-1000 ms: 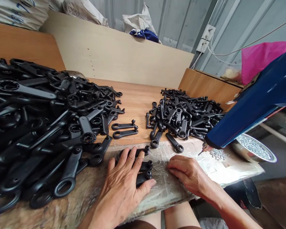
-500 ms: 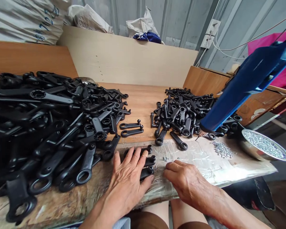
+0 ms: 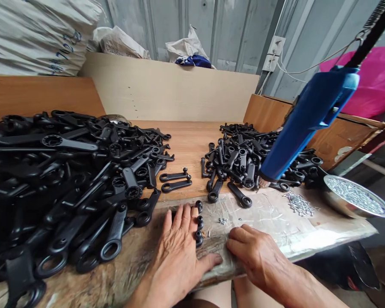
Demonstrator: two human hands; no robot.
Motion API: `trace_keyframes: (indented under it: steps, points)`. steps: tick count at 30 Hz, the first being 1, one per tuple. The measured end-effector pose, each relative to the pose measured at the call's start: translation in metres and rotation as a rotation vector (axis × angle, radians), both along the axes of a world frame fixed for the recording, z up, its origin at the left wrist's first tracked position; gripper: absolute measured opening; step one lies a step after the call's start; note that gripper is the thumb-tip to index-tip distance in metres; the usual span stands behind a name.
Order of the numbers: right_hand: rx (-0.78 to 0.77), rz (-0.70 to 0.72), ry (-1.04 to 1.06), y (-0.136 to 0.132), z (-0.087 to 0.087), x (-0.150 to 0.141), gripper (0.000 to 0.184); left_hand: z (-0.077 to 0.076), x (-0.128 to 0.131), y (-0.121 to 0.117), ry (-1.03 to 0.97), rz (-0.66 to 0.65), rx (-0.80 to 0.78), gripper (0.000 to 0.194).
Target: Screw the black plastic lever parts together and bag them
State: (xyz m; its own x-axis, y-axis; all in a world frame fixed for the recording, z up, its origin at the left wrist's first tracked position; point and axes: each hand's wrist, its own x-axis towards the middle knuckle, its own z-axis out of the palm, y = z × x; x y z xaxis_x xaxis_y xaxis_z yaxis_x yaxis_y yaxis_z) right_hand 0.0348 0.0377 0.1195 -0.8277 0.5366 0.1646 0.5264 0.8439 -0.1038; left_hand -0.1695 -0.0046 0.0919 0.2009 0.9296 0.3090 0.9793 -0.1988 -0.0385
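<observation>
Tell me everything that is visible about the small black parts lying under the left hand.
The small black plastic-looking parts lie side by side at the near edge of the worn wooden workbench, partly on its clear plastic sheet. Only three rounded, knob-like ends show, stacked in a short row beside the fingertips; the rest is hidden. The left hand lies flat on them, palm down, fingers spread. They look matte and dark, like the pieces in the large heap of black levers to the left. The right hand rests close by, apart from them.

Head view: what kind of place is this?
Probably a small assembly workshop. Piles of black levers cover a wooden bench, a steel bowl of screws sits at the right, and a blue driver hangs over it.
</observation>
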Motion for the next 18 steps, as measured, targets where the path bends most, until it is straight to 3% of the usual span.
trace_keyframes:
  steps: [5,8,10,15,18]
  points:
    - [0.29,0.127,0.022,-0.002,-0.016,-0.002,0.012,-0.006,-0.014,-0.011,0.011,-0.086,0.074,0.091]
    - [0.288,0.161,0.042,-0.001,-0.015,-0.001,0.016,-0.008,-0.025,-0.019,0.036,-0.114,0.105,0.085]
    - [0.132,0.15,0.076,0.003,-0.006,-0.004,0.016,-0.009,-0.027,-0.022,0.04,-0.108,0.114,0.084]
    - [-0.435,0.109,0.307,0.027,0.024,-0.035,0.02,-0.01,-0.023,-0.021,0.021,-0.086,0.093,0.091]
    - [-0.617,0.034,0.477,0.041,0.027,-0.063,0.018,-0.009,-0.022,-0.018,-0.019,-0.074,0.004,0.092]
